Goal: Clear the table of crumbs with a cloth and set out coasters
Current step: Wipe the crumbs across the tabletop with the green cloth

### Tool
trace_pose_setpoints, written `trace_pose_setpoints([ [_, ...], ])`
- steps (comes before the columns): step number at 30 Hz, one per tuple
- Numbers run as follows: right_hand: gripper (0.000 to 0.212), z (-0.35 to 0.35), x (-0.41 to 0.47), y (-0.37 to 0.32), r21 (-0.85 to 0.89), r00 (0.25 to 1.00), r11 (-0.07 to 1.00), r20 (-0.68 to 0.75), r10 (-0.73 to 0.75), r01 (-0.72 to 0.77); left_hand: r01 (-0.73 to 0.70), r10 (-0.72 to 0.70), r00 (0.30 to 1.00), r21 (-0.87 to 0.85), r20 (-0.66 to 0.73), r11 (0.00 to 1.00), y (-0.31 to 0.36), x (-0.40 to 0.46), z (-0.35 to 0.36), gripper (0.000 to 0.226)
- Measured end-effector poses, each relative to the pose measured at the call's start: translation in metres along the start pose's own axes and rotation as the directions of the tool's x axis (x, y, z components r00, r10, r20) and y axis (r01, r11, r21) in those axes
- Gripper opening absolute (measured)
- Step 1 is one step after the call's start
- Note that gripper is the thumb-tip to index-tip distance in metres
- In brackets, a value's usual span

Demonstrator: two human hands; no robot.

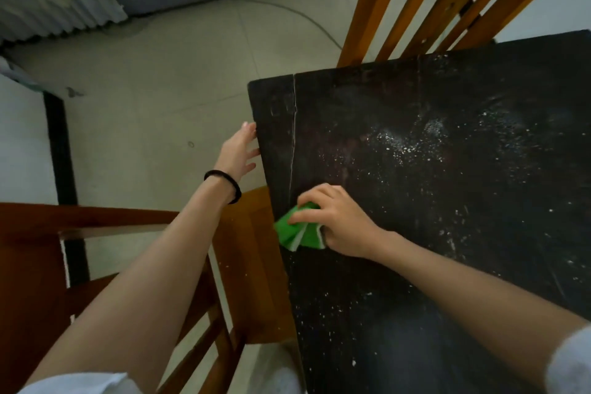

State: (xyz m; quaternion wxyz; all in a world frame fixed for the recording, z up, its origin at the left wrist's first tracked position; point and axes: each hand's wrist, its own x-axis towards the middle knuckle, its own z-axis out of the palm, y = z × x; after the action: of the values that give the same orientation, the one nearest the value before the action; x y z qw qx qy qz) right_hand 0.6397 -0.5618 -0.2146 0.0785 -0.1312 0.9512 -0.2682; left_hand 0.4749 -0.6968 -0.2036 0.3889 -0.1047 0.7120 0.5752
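Observation:
A dark wooden table [431, 99] fills the right side of the view, sprinkled with white crumbs [412, 144] over its middle and right. My right hand [339, 221] grips a folded green cloth [299, 229] and presses it on the tabletop close to the left edge. My left hand [240, 150] is held at the table's left edge with its fingers spread and relaxed, the fingertips touching the edge. It holds nothing. A black hair band sits on that wrist. No coasters are in view.
A wooden chair [249, 259] stands tucked at the table's left edge, under my arms. A second wooden chair [415, 0] stands at the far side. Pale tiled floor [160, 105] lies left of the table, with grey fabric at the top left.

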Motion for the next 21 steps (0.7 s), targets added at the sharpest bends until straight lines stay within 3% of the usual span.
trace_pose_setpoints([
  [2, 0.031, -0.016, 0.001, 0.008, -0.008, 0.999, 1.000, -0.042, 0.028, -0.028, -0.025, 0.026, 0.999, 0.030, -0.019, 0.999, -0.007, -0.007, 0.005, 0.044],
  [5, 0.042, -0.034, 0.046, 0.027, -0.039, 0.933, 0.963, -0.261, 0.248, -0.267, -0.055, 0.057, 0.998, 0.095, -0.021, 0.994, -0.017, -0.018, 0.009, 0.042],
  [7, 0.047, -0.025, 0.067, 0.025, -0.049, 0.904, 0.928, -0.251, 0.346, -0.369, -0.026, 0.028, 0.998, 0.033, -0.053, 0.999, -0.020, -0.025, 0.007, 0.041],
  [9, 0.050, -0.004, 0.053, 0.009, -0.057, 0.939, 0.951, -0.187, 0.288, -0.303, 0.001, -0.003, 0.998, -0.026, -0.057, 1.000, -0.022, -0.030, 0.004, 0.042],
  [11, 0.049, 0.017, 0.010, -0.014, -0.056, 0.985, 0.992, -0.138, 0.102, -0.111, 0.001, -0.002, 0.999, -0.013, -0.049, 1.000, -0.023, -0.036, 0.004, 0.042],
  [15, 0.042, 0.023, -0.068, -0.044, 0.026, 0.994, 0.997, 0.076, -0.076, 0.075, -0.009, 0.010, 0.999, 0.011, -0.044, 1.000, -0.028, -0.043, 0.011, 0.044],
  [18, 0.037, 0.003, -0.054, -0.032, -0.022, 1.000, 1.000, -0.026, 0.002, -0.003, -0.039, 0.041, 0.999, 0.085, -0.030, 0.996, -0.038, -0.047, 0.017, 0.047],
  [21, 0.043, -0.002, -0.016, -0.021, -0.045, 0.963, 0.974, -0.163, 0.214, -0.223, -0.060, 0.068, 0.997, 0.168, -0.042, 0.984, -0.050, -0.054, 0.018, 0.048],
])
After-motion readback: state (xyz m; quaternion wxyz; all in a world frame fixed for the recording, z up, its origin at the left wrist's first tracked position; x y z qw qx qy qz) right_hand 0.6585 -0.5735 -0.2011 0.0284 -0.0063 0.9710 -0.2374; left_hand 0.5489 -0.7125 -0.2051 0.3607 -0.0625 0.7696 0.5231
